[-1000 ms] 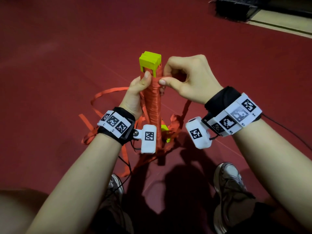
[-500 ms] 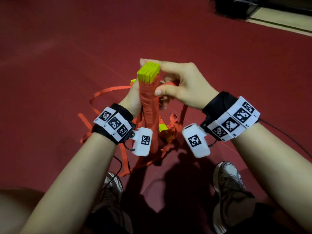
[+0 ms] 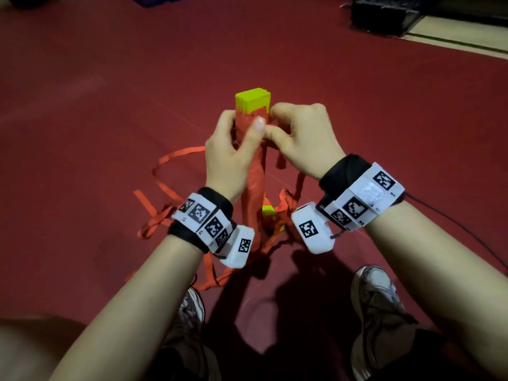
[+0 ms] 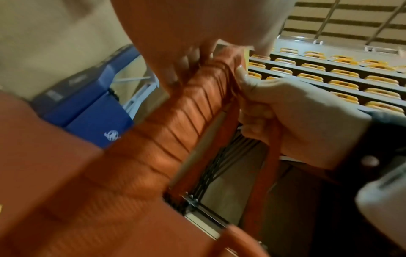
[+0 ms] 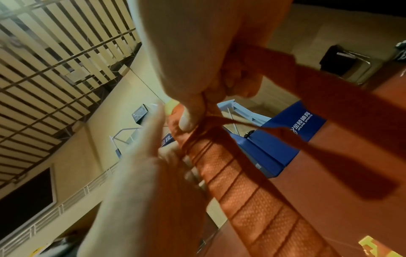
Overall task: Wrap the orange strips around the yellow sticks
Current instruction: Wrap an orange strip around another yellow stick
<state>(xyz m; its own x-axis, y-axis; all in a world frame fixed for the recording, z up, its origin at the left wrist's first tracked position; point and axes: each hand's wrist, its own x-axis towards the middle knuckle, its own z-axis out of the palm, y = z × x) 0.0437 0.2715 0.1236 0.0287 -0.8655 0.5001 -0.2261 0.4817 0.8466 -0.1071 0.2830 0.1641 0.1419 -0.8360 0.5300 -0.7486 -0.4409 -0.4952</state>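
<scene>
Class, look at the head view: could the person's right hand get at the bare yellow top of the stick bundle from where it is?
Probably yes. The right hand pinches the orange strip just below the bare yellow top, and nothing covers that top, though it would have to loosen its pinch.

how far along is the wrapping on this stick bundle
Mostly done: orange strip coils cover the yellow sticks from the bottom almost to the top. In hand: the left hand grips the wrapped bundle while the right hand pinches the strip at the top turn. Left: the bare yellow tip, and loose strips on the floor.
</scene>
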